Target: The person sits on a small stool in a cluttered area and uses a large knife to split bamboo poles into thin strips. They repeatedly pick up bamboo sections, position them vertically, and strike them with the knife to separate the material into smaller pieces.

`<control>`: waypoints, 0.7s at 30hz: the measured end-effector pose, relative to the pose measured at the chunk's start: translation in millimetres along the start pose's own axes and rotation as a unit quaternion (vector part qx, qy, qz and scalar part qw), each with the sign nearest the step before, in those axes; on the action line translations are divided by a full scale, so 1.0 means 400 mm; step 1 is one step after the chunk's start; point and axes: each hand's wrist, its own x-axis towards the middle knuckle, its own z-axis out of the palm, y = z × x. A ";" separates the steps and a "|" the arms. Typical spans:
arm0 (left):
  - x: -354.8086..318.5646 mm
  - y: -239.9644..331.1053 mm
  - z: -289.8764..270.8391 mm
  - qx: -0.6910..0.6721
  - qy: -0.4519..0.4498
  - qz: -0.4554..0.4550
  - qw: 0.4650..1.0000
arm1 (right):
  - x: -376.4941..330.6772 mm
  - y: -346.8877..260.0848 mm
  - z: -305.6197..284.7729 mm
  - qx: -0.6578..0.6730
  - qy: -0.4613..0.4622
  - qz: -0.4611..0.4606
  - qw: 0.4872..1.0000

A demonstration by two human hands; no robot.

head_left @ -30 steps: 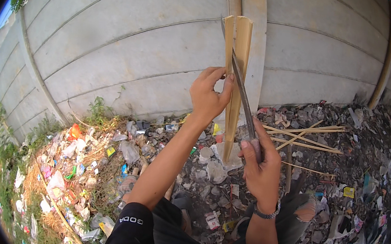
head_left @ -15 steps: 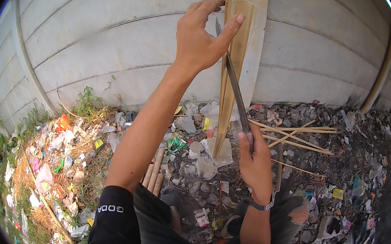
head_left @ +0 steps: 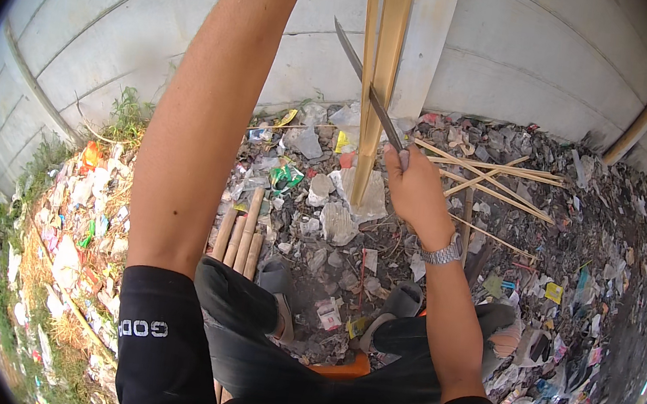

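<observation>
Bamboo strip [head_left: 376,88]: stood upright, split by knife [head_left: 365,79].
Right hand [head_left: 418,190]: clenched the knife's handle.
Left hand: out of view, grip unknowable.
Risk: blade might slip toward legs.

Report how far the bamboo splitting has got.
Done: thin split strips lie on the littered ground to the right.
In hand: the right hand holds a long knife, its blade set into the upright bamboo piece, which shows a lengthwise gap. The left arm reaches up out of view, so that hand's grip is unseen.
Left: round bamboo lengths by the left knee look unsplit.
</observation>
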 end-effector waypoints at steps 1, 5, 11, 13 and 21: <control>0.003 0.001 -0.002 0.001 -0.011 -0.004 1.000 | -0.001 0.056 0.044 0.002 -0.013 0.021 1.000; -0.030 0.046 -0.031 -0.033 -0.048 -0.054 0.997 | -0.033 0.112 0.130 0.035 0.028 -0.005 0.999; -0.041 -0.002 -0.067 -0.017 0.018 0.025 0.999 | -0.027 0.095 0.098 0.237 -0.139 0.073 0.959; -0.046 0.011 -0.075 -0.003 0.017 0.011 1.000 | -0.030 0.096 0.088 0.300 -0.190 0.159 0.921; -0.061 0.010 -0.100 -0.072 0.008 -0.038 0.997 | -0.059 0.151 0.119 0.503 -0.309 0.226 0.775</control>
